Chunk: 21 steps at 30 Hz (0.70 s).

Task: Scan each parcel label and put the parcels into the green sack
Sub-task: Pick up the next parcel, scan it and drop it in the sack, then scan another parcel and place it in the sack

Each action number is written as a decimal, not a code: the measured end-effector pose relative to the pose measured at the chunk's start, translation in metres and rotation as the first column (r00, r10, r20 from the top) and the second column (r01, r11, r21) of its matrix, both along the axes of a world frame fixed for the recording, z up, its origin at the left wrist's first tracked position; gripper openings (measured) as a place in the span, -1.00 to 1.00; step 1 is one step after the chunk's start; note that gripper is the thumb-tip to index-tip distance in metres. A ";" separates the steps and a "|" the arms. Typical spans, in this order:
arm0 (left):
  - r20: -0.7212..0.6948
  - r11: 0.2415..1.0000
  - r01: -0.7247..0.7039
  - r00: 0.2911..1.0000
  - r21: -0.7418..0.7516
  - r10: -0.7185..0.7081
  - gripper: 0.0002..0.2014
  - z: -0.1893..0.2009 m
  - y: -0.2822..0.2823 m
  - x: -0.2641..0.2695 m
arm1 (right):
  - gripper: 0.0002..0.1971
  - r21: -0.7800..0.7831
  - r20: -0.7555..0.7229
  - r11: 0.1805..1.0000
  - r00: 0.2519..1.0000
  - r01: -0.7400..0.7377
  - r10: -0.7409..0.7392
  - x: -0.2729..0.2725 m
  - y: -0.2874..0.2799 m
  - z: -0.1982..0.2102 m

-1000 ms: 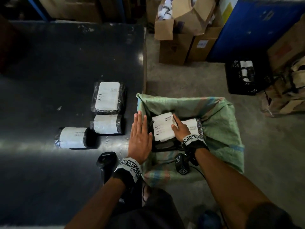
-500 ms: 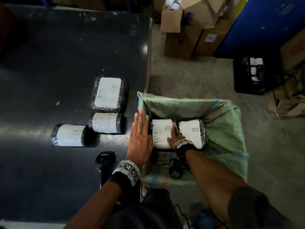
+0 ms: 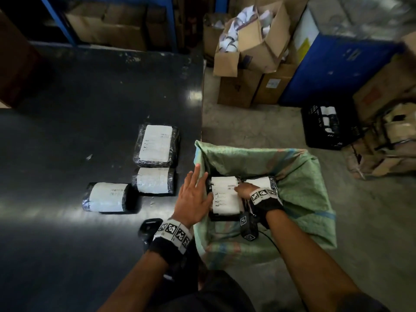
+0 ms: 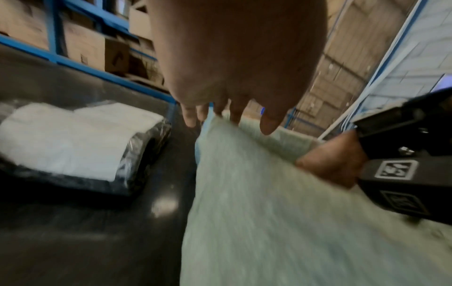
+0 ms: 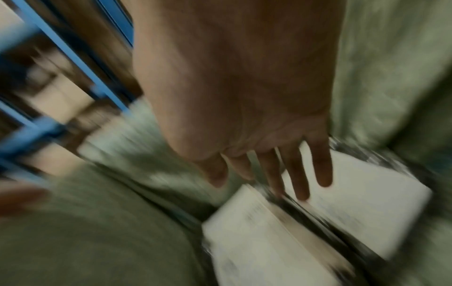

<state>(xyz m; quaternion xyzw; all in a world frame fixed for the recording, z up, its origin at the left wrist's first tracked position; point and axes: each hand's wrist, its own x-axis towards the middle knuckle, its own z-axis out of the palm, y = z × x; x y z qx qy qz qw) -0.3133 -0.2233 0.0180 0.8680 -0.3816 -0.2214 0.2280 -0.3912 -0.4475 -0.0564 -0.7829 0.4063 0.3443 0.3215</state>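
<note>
Both hands are flat and hold nothing, so the right hand (image 3: 244, 190) should press the parcel (image 3: 225, 195) down snug in the green sack (image 3: 299, 176) while the left hand (image 3: 193, 197) steadies the edge.

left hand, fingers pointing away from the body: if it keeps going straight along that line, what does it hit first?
Probably the near-left rim of the green sack: the left hand is flat, its fingertips already over that edge. Past it, the table's right edge. Height above the rim is unclear.

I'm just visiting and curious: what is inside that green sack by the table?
Inside the green sack lie two parcels with white labels, side by side: one nearer the table, one partly hidden by the right hand resting on them. Anything beneath them is covered.
</note>
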 end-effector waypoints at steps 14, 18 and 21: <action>-0.021 0.988 -0.132 0.991 -0.079 0.131 -0.43 0.074 0.072 0.149 | -0.45 -0.153 0.439 0.988 0.894 -0.024 0.090 0.033 0.152 0.196; -0.038 0.989 -0.145 0.989 0.036 0.146 -0.44 0.062 0.090 0.192 | -0.43 -0.128 0.419 0.992 0.905 -0.013 0.067 0.046 0.205 0.188; -0.082 0.982 -0.143 0.985 0.120 0.154 -0.41 0.047 0.099 0.219 | -0.43 -0.121 0.378 0.993 0.924 -0.012 0.058 0.056 0.241 0.174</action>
